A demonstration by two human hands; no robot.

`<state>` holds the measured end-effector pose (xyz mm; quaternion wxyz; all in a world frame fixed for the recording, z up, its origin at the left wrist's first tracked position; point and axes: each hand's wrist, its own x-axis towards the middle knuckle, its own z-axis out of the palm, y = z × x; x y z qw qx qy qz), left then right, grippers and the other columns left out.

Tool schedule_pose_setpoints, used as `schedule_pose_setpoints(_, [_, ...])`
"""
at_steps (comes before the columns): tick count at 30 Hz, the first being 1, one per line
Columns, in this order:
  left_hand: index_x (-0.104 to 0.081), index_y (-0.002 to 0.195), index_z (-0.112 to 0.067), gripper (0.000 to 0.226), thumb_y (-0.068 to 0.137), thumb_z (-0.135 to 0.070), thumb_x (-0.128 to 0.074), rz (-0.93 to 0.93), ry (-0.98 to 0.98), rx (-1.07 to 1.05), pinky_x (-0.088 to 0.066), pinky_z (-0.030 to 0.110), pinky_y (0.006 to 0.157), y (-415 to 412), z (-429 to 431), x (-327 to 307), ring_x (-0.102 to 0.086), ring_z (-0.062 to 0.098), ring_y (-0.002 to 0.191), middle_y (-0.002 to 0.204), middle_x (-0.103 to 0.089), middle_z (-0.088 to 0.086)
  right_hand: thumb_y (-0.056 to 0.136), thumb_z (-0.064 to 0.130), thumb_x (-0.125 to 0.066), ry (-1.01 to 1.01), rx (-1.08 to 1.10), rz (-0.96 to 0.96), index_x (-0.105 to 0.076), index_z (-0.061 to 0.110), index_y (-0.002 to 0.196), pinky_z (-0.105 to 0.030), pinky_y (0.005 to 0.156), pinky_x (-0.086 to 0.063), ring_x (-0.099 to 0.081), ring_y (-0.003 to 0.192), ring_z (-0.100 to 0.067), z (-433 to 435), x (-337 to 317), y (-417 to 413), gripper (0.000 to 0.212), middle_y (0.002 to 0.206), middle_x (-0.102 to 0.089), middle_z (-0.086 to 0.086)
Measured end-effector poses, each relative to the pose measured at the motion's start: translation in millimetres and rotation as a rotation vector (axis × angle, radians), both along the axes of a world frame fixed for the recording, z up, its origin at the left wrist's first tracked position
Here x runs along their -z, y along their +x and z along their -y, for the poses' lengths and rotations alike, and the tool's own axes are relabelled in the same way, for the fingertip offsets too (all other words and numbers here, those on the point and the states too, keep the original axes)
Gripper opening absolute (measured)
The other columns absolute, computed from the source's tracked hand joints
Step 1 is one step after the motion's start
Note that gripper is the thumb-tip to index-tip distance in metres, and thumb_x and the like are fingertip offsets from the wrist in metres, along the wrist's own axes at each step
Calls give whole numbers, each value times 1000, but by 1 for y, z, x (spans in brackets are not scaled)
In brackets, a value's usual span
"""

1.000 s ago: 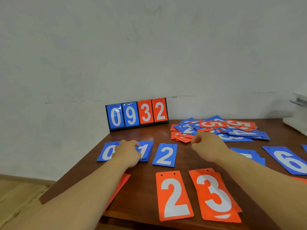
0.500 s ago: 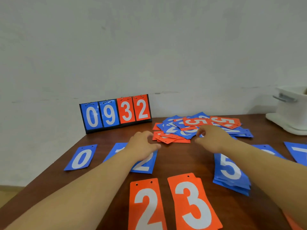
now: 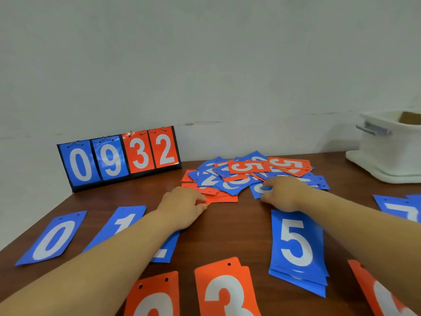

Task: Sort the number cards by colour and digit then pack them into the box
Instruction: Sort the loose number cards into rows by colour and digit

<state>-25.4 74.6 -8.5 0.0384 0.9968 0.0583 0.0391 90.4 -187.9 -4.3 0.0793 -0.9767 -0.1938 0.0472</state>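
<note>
The left hand (image 3: 184,207) pinches a red card (image 3: 224,198) at the near edge of the pile (image 3: 248,172); the right hand (image 3: 283,193) curls round a blue card (image 3: 256,190) there. The box (image 3: 391,151) stands far right.

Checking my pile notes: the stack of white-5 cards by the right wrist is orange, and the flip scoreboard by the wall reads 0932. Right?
No. The head view shows the stack of white-5 cards by the right hand is blue, not orange. The black-framed flip scoreboard does read 0932.
</note>
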Motion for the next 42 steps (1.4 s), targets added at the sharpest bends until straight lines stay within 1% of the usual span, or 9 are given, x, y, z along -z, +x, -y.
schedule_pose_setpoints(3, [-57, 139, -40, 41, 101, -52, -47, -39, 49, 19, -36, 48, 112, -4, 3, -2, -37, 23, 139, 154, -43, -6, 97, 62, -38, -144, -66, -18, -37, 43, 151, -55, 116, -28, -24, 147, -34, -3, 2, -3, 57, 165, -18, -1])
schedule_pose_setpoints(5, [-59, 137, -42, 41, 99, -54, -49, -44, 43, 32, -37, 47, 110, -6, 5, -3, -37, 22, 137, 150, -44, -6, 99, 62, -37, -135, -110, -53, -36, 46, 150, -58, 119, -23, -15, 150, -37, -3, 0, -10, 53, 167, -12, -1])
schedule_pose_setpoints(9, [-67, 124, -42, 34, 95, -56, -56, 54, -61, 21, -43, 45, 106, -4, 7, -7, -45, 19, 128, 135, -53, -5, 100, 57, -42, -35, -206, -102, -47, 49, 143, -51, 121, -18, -12, 152, -31, -6, -7, -18, 44, 167, -12, -1])
schedule_pose_setpoints(16, [-49, 142, -48, 49, 95, -65, -46, -91, -14, -31, -40, 47, 109, 6, 12, -3, -37, 27, 136, 147, -40, 2, 103, 49, -40, -57, -411, -237, -45, 48, 145, -43, 123, -11, -9, 154, -22, -20, -21, -42, 42, 167, -12, 2])
schedule_pose_setpoints(21, [-44, 145, -50, 49, 98, -64, -40, -158, 48, -28, -38, 48, 109, -2, 9, -5, -35, 28, 134, 146, -40, 0, 100, 45, -51, 13, -458, -240, -56, 46, 137, -36, 117, -23, -29, 147, -17, -30, -23, -44, 37, 159, -33, 7])
schedule_pose_setpoints(25, [-48, 143, -49, 52, 95, -67, -46, -184, 38, -25, -35, 51, 112, -10, 8, -10, -33, 28, 138, 150, -39, -1, 90, 50, -65, 170, -282, -120, -64, 34, 119, -29, 95, -45, -54, 118, -15, -32, -20, -32, 34, 137, -56, 6])
schedule_pose_setpoints(29, [-61, 133, -44, 48, 89, -64, -59, -156, -112, -63, -43, 47, 108, -10, 6, -13, -46, 24, 130, 147, -46, -2, 84, 58, -70, 31, -181, -123, -56, 22, 133, -31, 94, -48, -55, 116, -19, -38, -20, -32, 63, 134, -56, 0])
schedule_pose_setpoints(36, [-56, 127, -25, 59, 81, -56, -75, -170, -193, -207, -51, 34, 93, 7, 9, -24, -53, 17, 107, 129, -57, 0, 75, 54, -81, -46, -57, -197, -50, 14, 137, -38, 99, -51, -57, 115, -25, -53, -31, -26, 80, 129, -58, -6])
schedule_pose_setpoints(42, [-62, 117, -22, 49, 76, -37, -86, -131, -337, -223, -52, 31, 89, 11, 13, -31, -53, 16, 106, 123, -58, 0, 72, 52, -85, -23, 7, -256, -42, 16, 143, -43, 104, -48, -53, 124, -29, -56, -33, -21, 90, 139, -52, -8])
